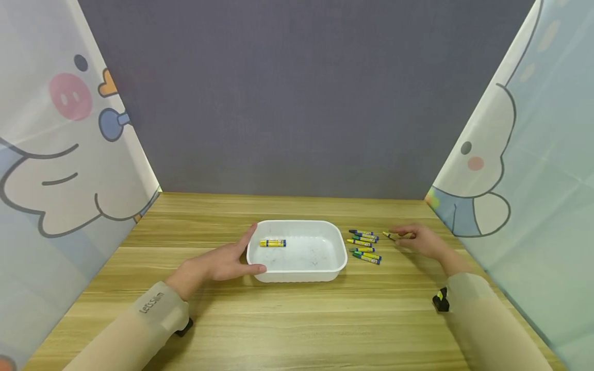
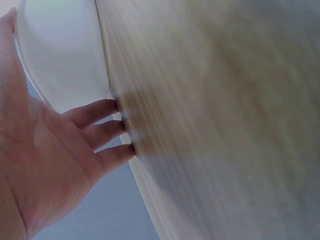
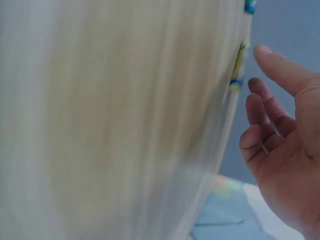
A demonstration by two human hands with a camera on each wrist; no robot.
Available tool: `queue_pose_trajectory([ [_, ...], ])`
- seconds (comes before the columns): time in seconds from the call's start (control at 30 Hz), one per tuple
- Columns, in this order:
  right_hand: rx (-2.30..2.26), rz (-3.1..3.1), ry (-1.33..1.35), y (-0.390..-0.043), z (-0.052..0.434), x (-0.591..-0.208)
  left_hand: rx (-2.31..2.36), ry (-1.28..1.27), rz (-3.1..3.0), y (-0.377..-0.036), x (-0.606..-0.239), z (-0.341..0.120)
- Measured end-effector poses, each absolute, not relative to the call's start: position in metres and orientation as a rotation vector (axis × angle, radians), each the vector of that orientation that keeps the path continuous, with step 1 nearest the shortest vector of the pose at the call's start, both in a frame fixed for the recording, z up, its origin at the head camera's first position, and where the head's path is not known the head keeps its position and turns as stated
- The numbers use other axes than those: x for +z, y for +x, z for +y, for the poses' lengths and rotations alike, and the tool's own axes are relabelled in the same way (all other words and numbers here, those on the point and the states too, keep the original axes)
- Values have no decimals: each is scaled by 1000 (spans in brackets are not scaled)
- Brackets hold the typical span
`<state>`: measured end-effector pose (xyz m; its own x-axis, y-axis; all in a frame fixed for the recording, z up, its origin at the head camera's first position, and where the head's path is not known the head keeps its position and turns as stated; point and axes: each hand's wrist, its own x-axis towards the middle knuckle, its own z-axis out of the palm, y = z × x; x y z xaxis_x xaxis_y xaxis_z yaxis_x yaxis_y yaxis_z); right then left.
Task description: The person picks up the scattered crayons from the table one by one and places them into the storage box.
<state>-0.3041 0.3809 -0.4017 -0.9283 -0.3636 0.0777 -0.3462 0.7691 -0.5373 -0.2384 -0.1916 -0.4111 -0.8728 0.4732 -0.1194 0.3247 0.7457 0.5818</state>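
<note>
From the head: on the wood-grain table (image 1: pixel 297 324), about midway between its left and right edges and nearer the back edge, a white rectangular tray (image 1: pixel 297 276). Around the tray's left end, the left hand (image 1: pixel 226 261), thumb over the front-left corner of the rim, fingers toward the back-left corner, spread wide and touching. Inside, near the tray's left wall, two yellow-tipped crayons (image 1: pixel 273 243), side by side. Between the tray's right wall and the table's right edge, a loose column of crayons (image 1: pixel 359 243) with blue ends (tips dark blue, green and yellow, mostly aimed at the tray). Just beyond, toward the table's back-right corner, a lone yellow crayon (image 1: pixel 389 236) by the thumb and index finger of the right hand (image 1: pixel 419 241). Behind the table's back edge, a dark grey panel (image 1: pixel 297 103); along the left and right edges, cartoon-print sheets (image 1: pixel 51 134).

From the left wrist: three fingers nearly straight and slightly apart, tips low beside the tray's wall (cannot tell whether against tray or table); another digit along the rim, cut by the frame.

From the right wrist: thumb apart from loosely bent fingers, with a gap between. Just off the thumb tip, the lone yellow crayon, blurred, on the table; cannot tell whether touched.
</note>
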Motion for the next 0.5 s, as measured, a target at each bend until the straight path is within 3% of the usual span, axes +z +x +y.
queue_pose_trajectory([
  [0.5,-790,2906,-467,-305,398,-406,830,632,2682,-239,-412,-193],
])
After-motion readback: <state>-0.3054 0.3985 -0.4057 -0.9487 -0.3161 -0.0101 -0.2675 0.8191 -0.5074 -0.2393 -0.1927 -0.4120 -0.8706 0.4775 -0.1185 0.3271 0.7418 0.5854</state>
